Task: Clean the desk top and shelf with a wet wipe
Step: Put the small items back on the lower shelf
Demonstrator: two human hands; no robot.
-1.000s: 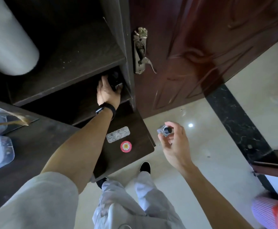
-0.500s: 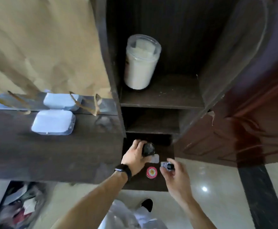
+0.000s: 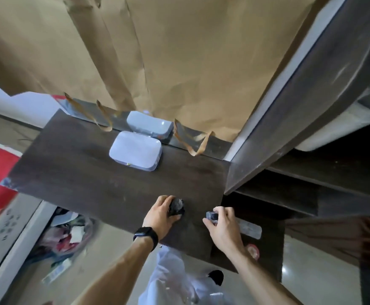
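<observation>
A dark, crumpled wet wipe [image 3: 176,207] is clenched in the left hand [image 3: 160,217] and pressed on the dark desk top [image 3: 91,172] at lower centre. A small clear object [image 3: 211,215] is pinched in the right hand [image 3: 223,227] just right of it. A white case [image 3: 135,153] lies farther up the desk, against a mirror strip. Shelves [image 3: 311,177] are seen at right.

no legible text, round sticker [image 3: 252,251] print too blurred
</observation>
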